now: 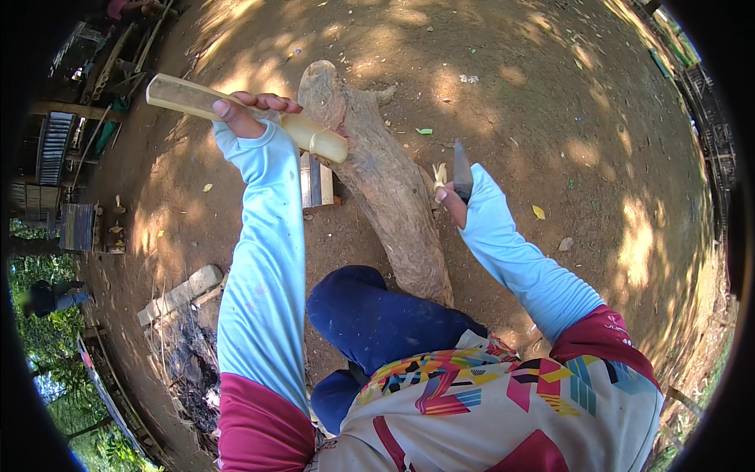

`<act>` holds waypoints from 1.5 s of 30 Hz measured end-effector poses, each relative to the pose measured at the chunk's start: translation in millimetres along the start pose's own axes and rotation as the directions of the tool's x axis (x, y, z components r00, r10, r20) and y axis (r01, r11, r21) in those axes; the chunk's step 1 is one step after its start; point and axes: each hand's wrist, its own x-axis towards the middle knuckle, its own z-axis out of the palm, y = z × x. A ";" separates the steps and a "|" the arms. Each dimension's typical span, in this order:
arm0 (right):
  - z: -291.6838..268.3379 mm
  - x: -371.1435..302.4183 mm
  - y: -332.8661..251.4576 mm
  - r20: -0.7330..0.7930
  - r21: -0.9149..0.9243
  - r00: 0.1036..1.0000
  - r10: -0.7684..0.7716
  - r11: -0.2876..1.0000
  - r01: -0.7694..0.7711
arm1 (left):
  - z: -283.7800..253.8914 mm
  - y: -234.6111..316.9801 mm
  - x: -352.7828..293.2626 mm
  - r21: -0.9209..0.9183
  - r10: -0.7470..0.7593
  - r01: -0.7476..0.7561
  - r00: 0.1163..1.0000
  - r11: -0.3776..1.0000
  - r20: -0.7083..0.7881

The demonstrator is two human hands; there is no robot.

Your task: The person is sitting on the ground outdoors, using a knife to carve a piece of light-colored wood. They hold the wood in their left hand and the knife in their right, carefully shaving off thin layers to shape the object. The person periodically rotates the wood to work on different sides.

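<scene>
Outdoors, on bare brown earth [550, 102] dappled with sun and shade.

Item 1: pale yellow bamboo tube section [245, 116], smooth, with a node ring near its lower end. Long axis runs diagonally, upper-left end pointing toward the sheds, lower-right cut end resting against the log. Grasped around its middle by the left hand [250, 110], fingers wrapped over the top, forearm in a light blue sleeve.

Item 2: short dark-bladed knife [462, 177], blade pointing up and away from the person, held upright just right of the log. The right hand [452, 200] is clenched around its handle; the handle itself is hidden in the grip.

Item 3: thick weathered brown log [389, 197], lying lengthwise from the bamboo's end down to the person's knee [354, 303] in dark blue trousers. It sits between the two hands.

Surroundings: small striped wooden block [314, 181] just left of the log, under the bamboo; grey stone slab [182, 293] and black ash patch [193, 358] at lower left; scattered yellow leaves [538, 212]; pale shavings [440, 175] beside the knife.
</scene>
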 end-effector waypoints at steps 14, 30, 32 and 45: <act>5.8 -8.2 -41.8 0.343 -0.346 0.937 -0.063 0.919 0.188 | 17.8 -4.2 12.2 0.111 -0.153 0.127 0.948 0.986 0.279; -4.7 85.6 -110.3 0.522 -0.615 0.732 -0.438 0.401 0.679 | 43.7 -29.5 9.1 0.177 -0.261 0.205 0.879 0.963 0.400; -1.9 91.4 -105.3 0.520 -0.640 0.760 -0.390 0.411 0.649 | 46.1 -29.6 5.8 0.172 -0.262 0.209 0.879 0.963 0.400; -3.8 90.2 -118.0 0.502 -0.645 0.800 -0.328 0.475 0.599 | 53.3 -30.8 2.0 0.160 -0.270 0.224 0.878 0.961 0.395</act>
